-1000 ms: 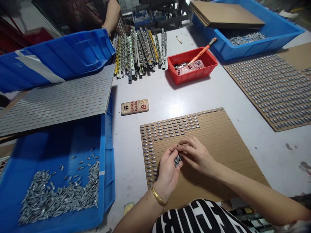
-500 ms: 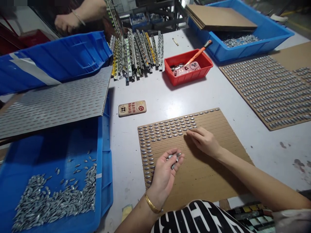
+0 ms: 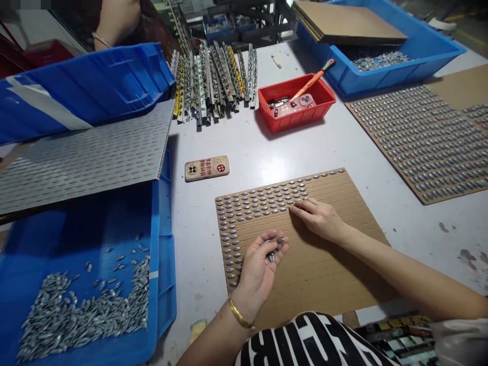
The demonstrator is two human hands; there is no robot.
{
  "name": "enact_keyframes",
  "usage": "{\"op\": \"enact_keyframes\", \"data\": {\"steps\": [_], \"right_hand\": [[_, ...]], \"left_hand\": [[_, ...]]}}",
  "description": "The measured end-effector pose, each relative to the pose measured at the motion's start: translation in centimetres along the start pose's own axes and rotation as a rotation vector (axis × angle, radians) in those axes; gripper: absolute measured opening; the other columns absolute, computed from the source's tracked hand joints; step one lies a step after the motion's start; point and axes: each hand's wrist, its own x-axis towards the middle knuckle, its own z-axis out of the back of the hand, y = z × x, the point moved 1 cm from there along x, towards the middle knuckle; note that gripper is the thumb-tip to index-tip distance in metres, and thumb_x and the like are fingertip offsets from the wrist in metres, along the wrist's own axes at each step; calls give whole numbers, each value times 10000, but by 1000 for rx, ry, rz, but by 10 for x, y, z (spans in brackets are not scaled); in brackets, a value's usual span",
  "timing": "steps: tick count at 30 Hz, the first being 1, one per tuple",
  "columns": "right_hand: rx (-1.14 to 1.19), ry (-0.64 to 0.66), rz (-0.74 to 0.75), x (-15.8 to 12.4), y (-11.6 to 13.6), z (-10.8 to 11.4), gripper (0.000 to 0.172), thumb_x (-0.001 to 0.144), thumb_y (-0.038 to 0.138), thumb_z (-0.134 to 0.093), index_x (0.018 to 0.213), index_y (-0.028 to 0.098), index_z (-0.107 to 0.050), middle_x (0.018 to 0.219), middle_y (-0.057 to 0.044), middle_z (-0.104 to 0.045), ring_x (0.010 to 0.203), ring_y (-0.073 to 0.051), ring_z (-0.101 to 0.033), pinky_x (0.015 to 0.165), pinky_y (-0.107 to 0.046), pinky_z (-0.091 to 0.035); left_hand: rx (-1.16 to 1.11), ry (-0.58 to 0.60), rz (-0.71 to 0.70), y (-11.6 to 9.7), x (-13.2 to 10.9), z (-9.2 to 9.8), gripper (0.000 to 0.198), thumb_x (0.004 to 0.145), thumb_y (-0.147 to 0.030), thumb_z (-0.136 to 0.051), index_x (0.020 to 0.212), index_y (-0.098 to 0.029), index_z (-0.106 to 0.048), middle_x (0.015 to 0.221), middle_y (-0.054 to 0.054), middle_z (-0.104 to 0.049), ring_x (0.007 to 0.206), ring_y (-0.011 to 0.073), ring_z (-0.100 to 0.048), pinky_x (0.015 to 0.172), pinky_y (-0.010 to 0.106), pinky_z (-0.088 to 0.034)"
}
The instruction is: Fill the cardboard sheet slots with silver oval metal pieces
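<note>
A brown corrugated cardboard sheet (image 3: 335, 254) lies before me, its upper left rows filled with small oval metal pieces (image 3: 259, 201). My left hand (image 3: 259, 267) hovers over the sheet, fingers curled around a small bunch of metal pieces (image 3: 272, 250). My right hand (image 3: 318, 218) rests on the sheet with its fingertips pinched at the end of a filled row, pressing a piece too small to make out clearly.
A blue bin (image 3: 163, 264) of loose metal pieces (image 3: 84, 310) sits at left under a filled grey sheet (image 3: 84, 157). Phone (image 3: 207, 168), red tray (image 3: 297, 119), metal strips (image 3: 217, 81), another blue bin (image 3: 419, 61) and a filled cardboard (image 3: 427, 137) lie beyond. Another person's arm (image 3: 110, 23) is at far left.
My right hand left the left hand's bunch and reached up to the end of the filled rows. The left hand stayed, still cupping pieces. The other person's arm shifted.
</note>
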Motion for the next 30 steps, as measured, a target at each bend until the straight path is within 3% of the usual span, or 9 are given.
{"op": "enact_keyframes", "data": {"steps": [5, 8, 11, 19, 23, 27, 30], "right_hand": [[224, -84, -131, 5, 24, 18, 287, 897, 155, -499, 1163, 201, -595, 1061, -105, -639, 916, -207, -579, 772, -331, -500], [402, -6, -63, 8, 49, 29, 324, 888, 200, -540, 1211, 214, -563, 1084, -105, -622, 919, -209, -563, 778, -340, -493], [433, 64, -18, 9, 64, 31, 295, 898, 168, -506, 1178, 224, -579, 1039, -93, -627, 852, -195, -543, 734, -330, -481], [670, 232, -207, 7, 55, 30, 122, 901, 188, -515, 978, 208, -607, 866, -49, -596, 798, -164, -564, 690, -276, -467], [721, 193, -220, 7, 54, 35, 113, 905, 196, -509, 972, 211, -599, 846, -47, -609, 792, -168, -569, 691, -281, -462], [784, 162, -182, 6, 56, 38, 261, 925, 194, -464, 1159, 224, -575, 899, -63, -605, 807, -163, -573, 716, -285, -473], [879, 138, -272, 2, 53, 37, 230, 924, 238, -487, 1115, 232, -615, 914, -55, -618, 820, -159, -593, 733, -282, -485]], "left_hand": [[-87, -20, 7, -2, 3, -1, 207, 740, -90, -648, 946, -112, -651, 1036, 137, -695, 1011, 242, -653, 971, 386, -484], [-122, -12, -13, -3, 4, -3, 200, 767, -122, -631, 964, -127, -666, 1070, 120, -689, 1048, 229, -630, 971, 393, -480], [-123, 4, -14, -3, 5, -4, 212, 795, -153, -605, 992, -138, -681, 1098, 103, -681, 1095, 218, -598, 979, 389, -470], [-110, 3, 58, -1, 4, -11, 229, 819, -178, -586, 1007, -99, -690, 1179, 155, -641, 1173, 255, -547, 994, 409, -461], [-91, -26, 60, -2, 3, -15, 197, 808, -181, -609, 965, -105, -700, 1121, 137, -663, 1116, 235, -580, 991, 406, -468], [-47, -4, 20, 0, 3, -16, 178, 812, -178, -614, 967, -127, -686, 1114, 113, -667, 1079, 224, -599, 984, 425, -472], [-40, 13, 1, 1, 4, -14, 152, 824, -169, -602, 960, -123, -652, 1067, 123, -685, 1025, 227, -636, 973, 433, -479]]}}
